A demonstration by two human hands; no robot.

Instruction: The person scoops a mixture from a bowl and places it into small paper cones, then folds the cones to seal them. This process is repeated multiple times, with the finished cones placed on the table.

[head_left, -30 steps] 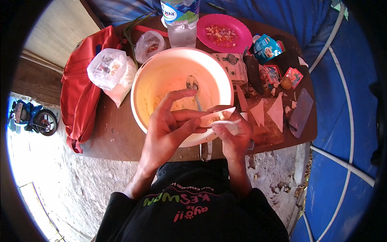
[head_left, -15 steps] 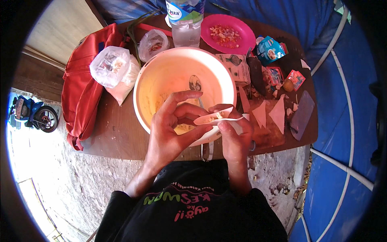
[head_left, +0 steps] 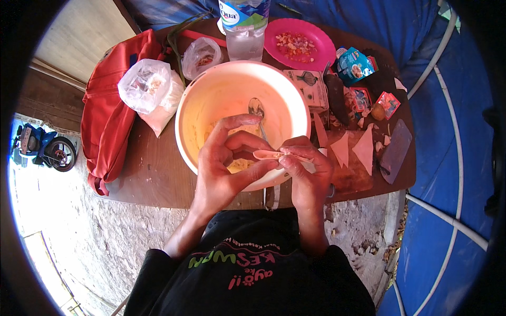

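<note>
Over the near rim of a large white basin [head_left: 185, 105], both my hands hold a small pale folded wrapper [head_left: 266, 154] with a bit of filling showing inside. My right hand [head_left: 307, 167] pinches the wrapper's edges together between thumb and fingers. My left hand [head_left: 224, 158] grips its left end, thumb below and curled fingers above, with the index finger raised. In the basin, a metal spoon [head_left: 256, 107] leans among yellowish smears; my hands hide part of the bottom. Right of my right hand, pale triangular wrappers [head_left: 363, 150] lie on a brown board [head_left: 350, 181].
A red bag [head_left: 113, 116] and a plastic bag of white powder [head_left: 150, 89] lie left. Behind the basin stand a large water bottle [head_left: 245, 39] and a pink plate [head_left: 327, 52] of chopped pieces. A blue pouch [head_left: 353, 66] and a cleaver blade [head_left: 396, 150] sit right.
My right thumb and fingers have closed over the wrapper, folding its open side together, so less filling shows. My left hand has barely moved.
</note>
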